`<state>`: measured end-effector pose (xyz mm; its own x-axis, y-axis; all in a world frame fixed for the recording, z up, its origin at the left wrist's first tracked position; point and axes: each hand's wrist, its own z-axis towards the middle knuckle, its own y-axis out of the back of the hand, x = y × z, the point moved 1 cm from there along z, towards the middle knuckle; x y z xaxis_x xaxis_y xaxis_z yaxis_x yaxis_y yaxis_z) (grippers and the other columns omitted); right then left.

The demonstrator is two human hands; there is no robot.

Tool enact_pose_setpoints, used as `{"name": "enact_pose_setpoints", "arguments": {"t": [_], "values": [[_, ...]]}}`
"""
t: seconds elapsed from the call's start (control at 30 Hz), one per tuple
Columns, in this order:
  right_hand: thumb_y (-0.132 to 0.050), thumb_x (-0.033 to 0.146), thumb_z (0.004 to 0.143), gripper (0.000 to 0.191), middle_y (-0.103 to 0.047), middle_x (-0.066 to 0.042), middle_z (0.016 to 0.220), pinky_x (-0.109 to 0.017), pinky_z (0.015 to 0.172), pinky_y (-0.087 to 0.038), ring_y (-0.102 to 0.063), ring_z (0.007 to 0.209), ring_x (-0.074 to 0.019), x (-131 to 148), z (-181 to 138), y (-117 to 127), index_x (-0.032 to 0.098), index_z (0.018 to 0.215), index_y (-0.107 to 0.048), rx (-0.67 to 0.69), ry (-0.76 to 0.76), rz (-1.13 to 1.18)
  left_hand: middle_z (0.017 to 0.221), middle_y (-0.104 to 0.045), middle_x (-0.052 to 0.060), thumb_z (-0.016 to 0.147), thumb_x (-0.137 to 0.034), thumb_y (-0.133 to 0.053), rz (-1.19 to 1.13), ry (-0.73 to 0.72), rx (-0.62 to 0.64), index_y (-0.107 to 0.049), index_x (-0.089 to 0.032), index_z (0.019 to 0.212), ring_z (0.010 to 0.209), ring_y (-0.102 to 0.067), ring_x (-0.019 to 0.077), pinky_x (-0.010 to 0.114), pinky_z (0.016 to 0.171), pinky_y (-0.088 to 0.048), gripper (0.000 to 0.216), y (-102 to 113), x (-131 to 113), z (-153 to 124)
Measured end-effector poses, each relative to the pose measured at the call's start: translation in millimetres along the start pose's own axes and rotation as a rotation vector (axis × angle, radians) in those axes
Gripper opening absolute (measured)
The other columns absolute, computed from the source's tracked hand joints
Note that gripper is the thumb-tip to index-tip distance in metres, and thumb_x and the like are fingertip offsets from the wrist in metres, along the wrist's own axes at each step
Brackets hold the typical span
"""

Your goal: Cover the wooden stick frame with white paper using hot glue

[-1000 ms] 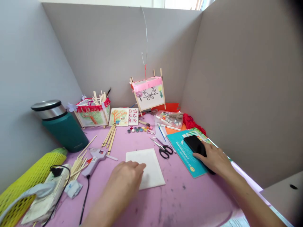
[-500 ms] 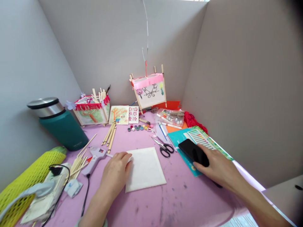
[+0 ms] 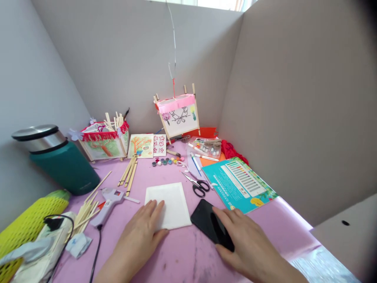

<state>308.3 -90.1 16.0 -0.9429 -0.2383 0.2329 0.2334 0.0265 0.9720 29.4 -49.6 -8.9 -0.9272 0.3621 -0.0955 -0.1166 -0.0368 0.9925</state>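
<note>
My left hand (image 3: 140,236) lies flat, fingers stretched out, with its fingertips on the near left corner of a white square panel (image 3: 171,202) on the pink table (image 3: 188,255). My right hand (image 3: 240,239) rests on a black phone (image 3: 206,220) that lies flat on the table just right of the panel; fingers and thumb close around the phone's near end.
Scissors (image 3: 198,185) and a teal booklet (image 3: 238,182) lie behind the phone. A glue gun (image 3: 108,198), wooden sticks (image 3: 128,171), a green flask (image 3: 57,159) and a power strip (image 3: 44,243) are at left. Two paper lanterns (image 3: 178,114), paint pots (image 3: 167,161) and grey partition walls stand behind.
My right hand has carried the phone from the teal booklet leftward and nearer, down beside the white panel. My left hand slid from the panel's top to its near left corner.
</note>
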Motion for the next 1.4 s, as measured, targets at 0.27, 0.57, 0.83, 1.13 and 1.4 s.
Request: {"name": "enact_pose_setpoints", "arguments": {"t": [0.27, 0.57, 0.83, 1.13, 1.4], "values": [[-0.061, 0.033, 0.084, 0.049, -0.062, -0.011, 0.124, -0.044, 0.088, -0.049, -0.057, 0.109, -0.0295, -19, 11, 6, 0.021, 0.131, -0.054, -0.041, 0.025, 0.019, 0.138, -0.053, 0.013, 0.084, -0.039, -0.054, 0.079, -0.077, -0.201, -0.05, -0.02, 0.135, 0.125, -0.052, 0.0293, 0.044, 0.099, -0.049, 0.054, -13, 27, -3], [-0.046, 0.003, 0.089, 0.037, -0.064, -0.006, 0.122, -0.043, 0.084, -0.044, -0.058, 0.103, -0.0262, -107, 9, 18, 0.026, 0.112, -0.063, -0.095, 0.188, -0.363, 0.117, -0.067, 0.012, 0.088, -0.035, -0.053, 0.008, -0.288, -0.276, -0.062, -0.018, 0.118, 0.105, -0.064, 0.0282, 0.045, 0.088, -0.054, 0.036, 47, -35, 24], [-0.041, 0.01, 0.096, 0.024, -0.067, -0.007, 0.107, -0.041, 0.084, -0.04, -0.057, 0.09, -0.0223, -119, 7, -2, 0.016, 0.108, -0.061, -0.302, 0.387, -0.345, 0.092, -0.071, 0.007, 0.085, -0.023, -0.058, -0.11, -0.547, 0.03, -0.066, -0.018, 0.092, 0.088, -0.066, 0.0256, 0.042, 0.082, -0.052, 0.012, 47, -121, 76], [-0.043, 0.008, 0.094, 0.018, -0.069, -0.008, 0.091, -0.037, 0.08, -0.04, -0.057, 0.083, -0.0204, -117, 25, 20, 0.015, 0.096, -0.06, -0.671, 0.354, -0.28, 0.095, -0.071, 0.009, 0.088, -0.029, -0.056, -0.142, -0.553, -0.088, -0.064, -0.017, 0.099, 0.094, -0.065, 0.0265, 0.04, 0.086, -0.047, 0.018, 20, -168, 138], [-0.055, 0.028, 0.091, 0.015, -0.067, -0.011, 0.096, -0.039, 0.082, -0.044, -0.057, 0.091, -0.0238, -61, 0, 32, 0.017, 0.1, -0.061, -0.696, 0.234, 0.006, 0.086, -0.074, 0.006, 0.096, -0.03, -0.038, -0.314, -0.31, -0.257, -0.067, -0.024, 0.109, 0.076, -0.068, 0.0201, 0.028, 0.064, -0.044, 0.032, 50, -151, 156]]}}
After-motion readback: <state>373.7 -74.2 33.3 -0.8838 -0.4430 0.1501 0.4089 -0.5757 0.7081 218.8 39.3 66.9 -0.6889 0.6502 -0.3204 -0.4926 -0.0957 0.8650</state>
